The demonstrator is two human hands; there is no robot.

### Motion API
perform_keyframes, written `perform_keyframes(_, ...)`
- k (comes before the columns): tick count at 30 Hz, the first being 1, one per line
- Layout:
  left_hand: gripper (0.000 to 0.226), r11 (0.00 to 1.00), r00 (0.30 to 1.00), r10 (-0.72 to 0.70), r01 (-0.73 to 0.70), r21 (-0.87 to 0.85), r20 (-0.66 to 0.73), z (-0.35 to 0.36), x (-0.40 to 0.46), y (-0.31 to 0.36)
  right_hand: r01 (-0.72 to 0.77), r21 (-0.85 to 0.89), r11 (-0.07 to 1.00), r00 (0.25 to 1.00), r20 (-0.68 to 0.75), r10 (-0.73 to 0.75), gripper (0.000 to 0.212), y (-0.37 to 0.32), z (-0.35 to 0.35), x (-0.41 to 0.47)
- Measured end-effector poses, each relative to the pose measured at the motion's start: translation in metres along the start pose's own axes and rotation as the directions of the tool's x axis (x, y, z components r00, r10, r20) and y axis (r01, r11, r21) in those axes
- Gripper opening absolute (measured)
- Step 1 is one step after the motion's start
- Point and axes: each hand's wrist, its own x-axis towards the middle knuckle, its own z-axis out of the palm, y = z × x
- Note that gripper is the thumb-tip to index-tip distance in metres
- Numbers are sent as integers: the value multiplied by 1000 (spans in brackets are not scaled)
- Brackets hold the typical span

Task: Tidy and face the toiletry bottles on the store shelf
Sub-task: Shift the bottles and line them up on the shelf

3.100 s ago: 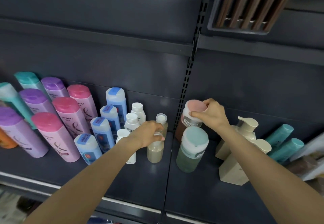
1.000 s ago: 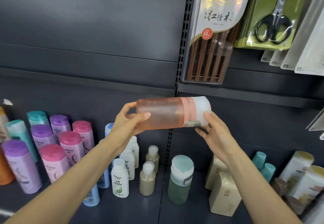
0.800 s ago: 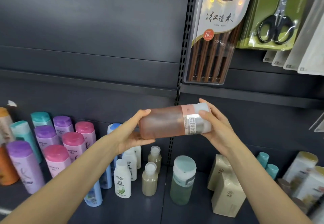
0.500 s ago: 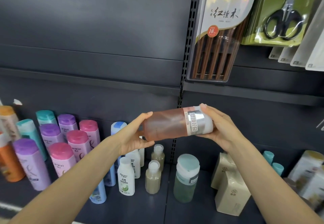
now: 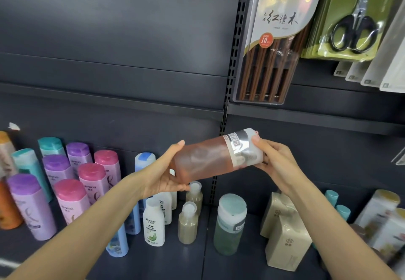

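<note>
**Pink bottle up for a label check, slot waiting below**

Dark grey metal store shelf (image 5: 153, 260) w/ slatted back panel; packs of chopsticks (image 5: 274, 45) and scissors (image 5: 352, 32) hang above on the right. I've got the frosted pink-orange plastic bottle with the white cap (image 5: 214, 159) lifted well clear of the shelf, lying nearly sideways, cap end tilted up to the right. My left hand (image 5: 163, 174) cups the base, fingers mostly straight, thumb under. My right hand (image 5: 274, 161) curls round the cap end, over the silver label band.

Step, as I read it: checking the label before facing it. Next move prob needs the bottle turned upright, cap up, label to the front, then lowered onto the shelf.

Room: the likeliest gap looks to be behind the green-tinted round bottle with the pale teal lid (image 5: 230, 222), between the two small beige bottles (image 5: 189, 222) and the cream cartons (image 5: 285, 238). Tight fit; neighbours stand close either side, so straight down, no swinging. Upright slotted post (image 5: 229, 82) runs just behind the bottle; keep the cap off it. White Rocien bottle (image 5: 153, 225) and pink, purple, teal shampoo rows (image 5: 72, 183) sit left, well apart from my drop path.
</note>
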Motion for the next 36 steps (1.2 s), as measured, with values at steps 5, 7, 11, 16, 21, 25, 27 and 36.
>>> perform_keyframes(5,69,985,996,86,-84,-148,10,-1,3,-10,-12,-49,999,999,-40,10,32,-2,1,1)
perform_keyframes(7,56,969,989,144,-145,-201,-21,2,6,-12,-18,-56,998,999,-45,16,36,-2,0,1)
perform_keyframes(11,46,969,982,164,-178,-172,-92,2,10,-10,-17,-102,995,998,60,23,57,-2,-8,0)
perform_keyframes(16,51,978,984,147,-160,-132,-102,1,13,-5,-53,-104,993,997,47,58,60,1,-8,4)
perform_keyframes(21,57,983,987,102,-119,-142,-122,3,17,-10,-58,-131,990,998,28,62,64,2,-8,5)
perform_keyframes(25,68,972,987,101,-124,-199,-124,4,21,-15,-65,-158,985,998,3,66,74,1,-5,8)
perform_keyframes(27,57,967,989,95,-119,-224,-114,3,23,-18,-63,-169,984,998,-8,62,73,1,-3,8)
perform_keyframes(36,31,950,1000,-3,10,-312,22,8,40,-38,41,-408,912,983,-149,-111,45,6,5,26)
